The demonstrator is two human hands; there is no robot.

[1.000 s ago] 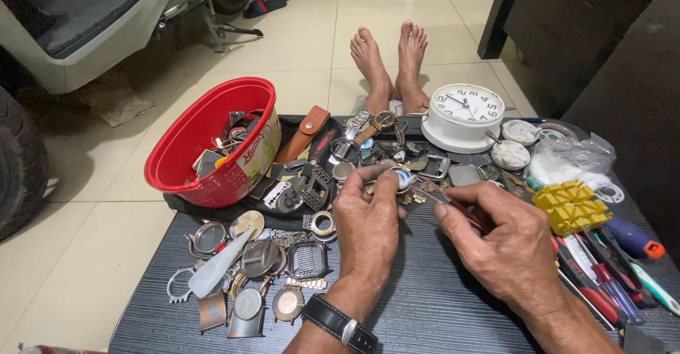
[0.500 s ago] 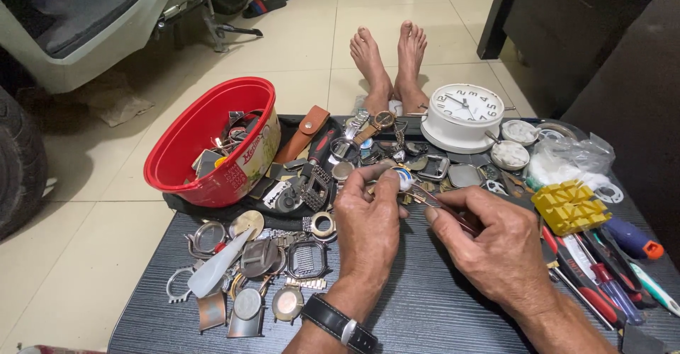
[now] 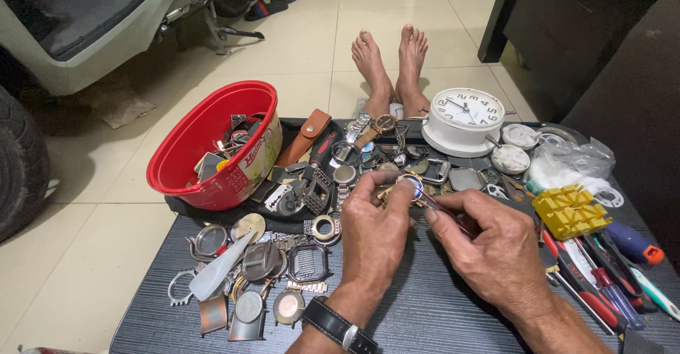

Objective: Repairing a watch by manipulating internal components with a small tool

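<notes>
My left hand [image 3: 373, 235] pinches a small gold-rimmed watch case [image 3: 409, 183] with a bluish face, held above the dark tabletop [image 3: 418, 311]. A black-strapped wristwatch [image 3: 338, 326] sits on that wrist. My right hand [image 3: 496, 251] grips a thin red-handled tool [image 3: 446, 214] whose tip touches the watch case from the right. Both hands hover over the middle of the table, close together.
A red oval tub [image 3: 205, 149] of parts stands at the left. Loose watch cases and bezels [image 3: 269, 269] lie front left. A white alarm clock [image 3: 464, 119], a yellow block [image 3: 570, 211] and screwdrivers [image 3: 602, 283] sit right. Bare feet [image 3: 393, 64] rest on the floor beyond.
My right hand has shifted slightly left, bringing the tool tip up against the watch case. My left hand has stayed nearly still.
</notes>
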